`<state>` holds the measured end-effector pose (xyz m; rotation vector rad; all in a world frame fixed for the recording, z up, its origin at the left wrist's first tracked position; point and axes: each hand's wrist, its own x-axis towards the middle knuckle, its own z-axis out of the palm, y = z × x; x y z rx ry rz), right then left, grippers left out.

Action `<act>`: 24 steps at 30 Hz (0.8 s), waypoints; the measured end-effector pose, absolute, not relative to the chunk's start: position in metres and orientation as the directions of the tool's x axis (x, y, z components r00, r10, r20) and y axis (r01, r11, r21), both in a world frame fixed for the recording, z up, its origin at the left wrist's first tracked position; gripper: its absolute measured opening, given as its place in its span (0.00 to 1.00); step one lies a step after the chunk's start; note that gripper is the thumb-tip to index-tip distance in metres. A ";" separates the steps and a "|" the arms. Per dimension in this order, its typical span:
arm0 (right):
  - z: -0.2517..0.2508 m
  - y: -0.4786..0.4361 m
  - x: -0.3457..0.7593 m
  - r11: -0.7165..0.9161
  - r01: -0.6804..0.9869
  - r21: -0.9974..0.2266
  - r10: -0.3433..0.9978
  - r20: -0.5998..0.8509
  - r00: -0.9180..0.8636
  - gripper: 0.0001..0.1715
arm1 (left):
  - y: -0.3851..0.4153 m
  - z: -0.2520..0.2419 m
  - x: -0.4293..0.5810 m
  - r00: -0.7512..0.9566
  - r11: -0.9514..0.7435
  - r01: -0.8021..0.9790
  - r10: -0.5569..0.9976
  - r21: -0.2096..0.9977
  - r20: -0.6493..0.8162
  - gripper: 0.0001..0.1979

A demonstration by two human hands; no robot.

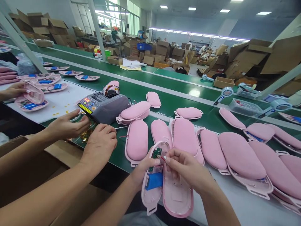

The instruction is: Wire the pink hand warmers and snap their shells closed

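In front of me an opened pink case lies in two halves. One half-shell (150,197) carries a green circuit board (157,153) and a blue battery (154,181). The other half-shell (178,199) hangs beside it, its inside facing up. My left hand (144,168) is closed around the edge of the board-bearing half, with the thumb near the wires. Between the thumb and forefinger of my right hand (184,166) is a small white connector (164,157) on a red wire, close to the board. The right hand's other fingers are over the second half-shell and partly hidden.
Several pink padded cases (136,141) cover the bench ahead and to the right. A grey tape dispenser (105,106) stands at centre left. Close on my left are a co-worker's hands (101,144); another person's hand (16,91) is farther left. A clear bin (244,107) sits beyond.
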<state>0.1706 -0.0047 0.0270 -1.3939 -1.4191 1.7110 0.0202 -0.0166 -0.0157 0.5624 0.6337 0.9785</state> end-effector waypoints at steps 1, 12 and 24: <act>0.029 -0.005 0.168 -0.289 0.285 -0.914 0.879 -0.371 -0.299 0.09 | -0.017 -0.016 0.020 0.433 0.475 -0.571 0.867 0.670 -0.246 0.14; 0.035 -0.004 0.157 -0.089 0.585 -0.806 0.941 -0.260 -0.215 0.06 | -0.017 -0.033 0.021 0.471 0.497 -0.586 0.852 0.640 -0.230 0.22; 0.049 -0.001 0.158 0.004 0.712 -0.703 0.929 -0.260 -0.262 0.08 | -0.013 -0.033 0.022 0.468 0.414 -0.508 0.869 0.756 -0.162 0.44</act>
